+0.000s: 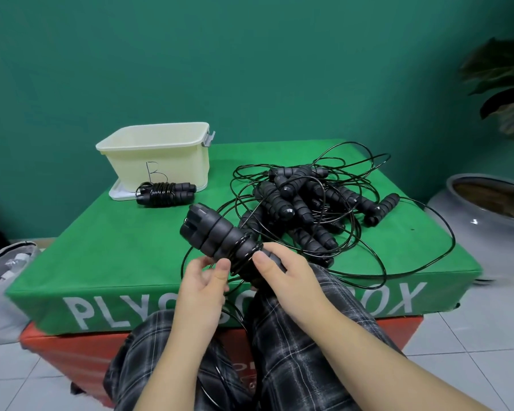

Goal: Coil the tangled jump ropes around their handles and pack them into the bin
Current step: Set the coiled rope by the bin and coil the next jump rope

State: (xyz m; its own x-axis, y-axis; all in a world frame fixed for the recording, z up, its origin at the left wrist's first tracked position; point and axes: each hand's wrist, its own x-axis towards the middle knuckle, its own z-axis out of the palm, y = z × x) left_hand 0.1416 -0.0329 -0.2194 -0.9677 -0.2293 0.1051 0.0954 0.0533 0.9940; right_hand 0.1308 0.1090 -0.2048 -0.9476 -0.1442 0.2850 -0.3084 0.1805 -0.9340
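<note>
handles slant up and away to the left, cord feeding in from the left hand's side

right hand [282,269] grips the near end of the paired handles [220,241]; left hand [204,277] pinches the cord [383,262] beside the wraps (a few turns on). bin [158,155] sits far left, tangled pile [303,203] to the right.

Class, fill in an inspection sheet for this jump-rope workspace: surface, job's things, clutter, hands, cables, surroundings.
Surface: green plyo box stacked on a red box.
Job's things: cream bin marked B; one coiled rope lying in front of it; tangled pile.
Clutter: nothing seen.
Hands: left hand pinches the cord; right hand grips the paired handles.
Cables: loose cord loops over the box edge.
Surroundings: green wall, potted plant, tiled floor.
</note>
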